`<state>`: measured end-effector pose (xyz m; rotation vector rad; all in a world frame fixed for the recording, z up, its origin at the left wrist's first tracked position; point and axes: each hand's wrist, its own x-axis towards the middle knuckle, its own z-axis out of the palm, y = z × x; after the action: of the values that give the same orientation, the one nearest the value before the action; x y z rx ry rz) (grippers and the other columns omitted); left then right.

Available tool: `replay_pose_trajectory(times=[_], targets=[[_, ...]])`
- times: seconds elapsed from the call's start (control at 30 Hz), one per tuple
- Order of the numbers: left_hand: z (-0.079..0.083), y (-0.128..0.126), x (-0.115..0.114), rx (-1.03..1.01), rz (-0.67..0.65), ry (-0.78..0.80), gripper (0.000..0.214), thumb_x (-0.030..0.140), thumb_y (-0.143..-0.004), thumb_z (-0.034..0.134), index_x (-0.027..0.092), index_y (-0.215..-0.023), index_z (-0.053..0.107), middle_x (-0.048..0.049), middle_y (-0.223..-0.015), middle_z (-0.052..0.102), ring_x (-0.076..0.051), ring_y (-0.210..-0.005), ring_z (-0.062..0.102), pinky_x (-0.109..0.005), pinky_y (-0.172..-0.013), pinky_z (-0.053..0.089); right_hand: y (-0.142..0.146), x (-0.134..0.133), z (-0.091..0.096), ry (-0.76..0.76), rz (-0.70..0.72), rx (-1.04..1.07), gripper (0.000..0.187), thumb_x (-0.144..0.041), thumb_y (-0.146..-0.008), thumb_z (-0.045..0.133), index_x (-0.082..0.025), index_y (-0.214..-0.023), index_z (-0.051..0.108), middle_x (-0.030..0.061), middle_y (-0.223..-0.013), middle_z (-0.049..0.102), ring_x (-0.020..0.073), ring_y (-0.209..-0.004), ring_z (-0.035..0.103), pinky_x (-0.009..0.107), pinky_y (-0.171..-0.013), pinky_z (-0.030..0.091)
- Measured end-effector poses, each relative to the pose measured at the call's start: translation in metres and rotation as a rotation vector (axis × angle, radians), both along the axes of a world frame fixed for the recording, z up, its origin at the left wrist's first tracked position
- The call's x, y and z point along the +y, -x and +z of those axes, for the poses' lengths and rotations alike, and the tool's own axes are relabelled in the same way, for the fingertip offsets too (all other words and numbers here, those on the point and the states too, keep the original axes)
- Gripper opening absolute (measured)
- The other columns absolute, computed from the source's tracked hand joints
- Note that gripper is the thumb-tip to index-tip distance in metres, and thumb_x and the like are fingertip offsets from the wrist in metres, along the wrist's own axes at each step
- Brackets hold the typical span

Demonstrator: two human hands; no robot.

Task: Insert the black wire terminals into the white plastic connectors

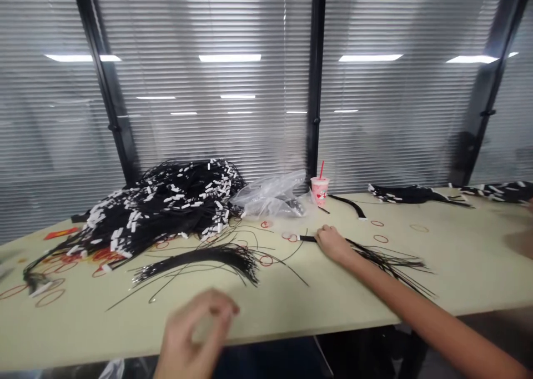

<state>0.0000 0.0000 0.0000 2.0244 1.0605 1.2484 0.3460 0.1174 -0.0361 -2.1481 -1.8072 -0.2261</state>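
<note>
Reaching across the worktop (458, 268), past a big heap of tagged black wires (166, 212) at nine o'clock, the left hand (195, 329) hangs half open and empty at seven, while the right hand (331, 244) grips thin black wires (387, 262) at four.

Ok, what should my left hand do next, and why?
I'd probably bring your left hand over to the fanned loose ends of the black wire bundle that your right hand holds. Those ends splay out across the table, and your left hand seems free, though it's blurred.
</note>
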Motion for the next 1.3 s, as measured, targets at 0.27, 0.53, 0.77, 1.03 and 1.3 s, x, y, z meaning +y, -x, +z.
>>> replay_pose_trajectory(times=[0.27, 0.53, 0.77, 1.03, 1.3], targets=[[0.056, 0.017, 0.098, -0.026, 0.094, 0.097, 0.033, 0.042, -0.082, 0.036, 0.015, -0.086, 0.053, -0.0044, -0.087, 0.059, -0.012, -0.075, 0.051, -0.022, -0.070, 0.039, -0.003, 0.016, -0.031, -0.049, 0.039, 0.060, 0.034, -0.039, -0.085, 0.039, -0.009, -0.091, 0.054, 0.0063, -0.092, 0.049, 0.0102, -0.086, 0.044, 0.028, -0.082, 0.037], [0.030, 0.020, 0.147, 0.330, -0.144, 0.205, 0.037, 0.047, -0.061, 0.064, 0.014, -0.079, 0.063, -0.0044, -0.084, 0.060, -0.018, -0.082, 0.052, -0.025, -0.073, 0.038, 0.006, 0.021, 0.003, -0.496, -0.056, 0.017, 0.033, -0.031, -0.090, 0.024, -0.007, -0.087, 0.046, 0.0074, -0.079, 0.047, 0.0101, -0.071, 0.039, 0.023, -0.065, 0.029], [0.023, -0.037, 0.174, 0.043, -0.198, 0.562, 0.054, 0.054, -0.074, 0.050, 0.017, -0.113, 0.045, -0.0087, -0.111, 0.055, -0.013, -0.091, 0.058, -0.021, -0.078, 0.046, 0.094, 0.078, 0.031, -0.529, 0.593, -0.359, 0.035, -0.032, -0.090, 0.026, -0.013, -0.079, 0.054, 0.0060, -0.080, 0.050, 0.0117, -0.079, 0.039, 0.026, -0.073, 0.026], [0.011, -0.015, 0.216, 0.059, -0.065, 0.765, 0.031, 0.023, -0.073, 0.059, 0.012, -0.103, 0.057, -0.0046, -0.090, 0.058, -0.004, -0.074, 0.054, -0.012, -0.068, 0.045, 0.130, 0.051, 0.006, -0.526, 0.739, -0.372, 0.016, -0.020, -0.085, 0.038, -0.016, -0.085, 0.054, 0.0041, -0.086, 0.050, 0.0116, -0.077, 0.040, 0.025, -0.069, 0.030], [0.024, -0.007, 0.252, -0.099, -0.082, 0.785, 0.038, 0.030, -0.067, 0.067, 0.022, -0.103, 0.056, 0.0000, -0.096, 0.057, -0.006, -0.086, 0.055, -0.015, -0.081, 0.046, 0.152, 0.006, -0.017, -0.537, 0.604, -0.141, 0.026, -0.023, -0.083, 0.030, -0.016, -0.089, 0.055, 0.0073, -0.081, 0.052, 0.0155, -0.072, 0.044, 0.028, -0.060, 0.035]])
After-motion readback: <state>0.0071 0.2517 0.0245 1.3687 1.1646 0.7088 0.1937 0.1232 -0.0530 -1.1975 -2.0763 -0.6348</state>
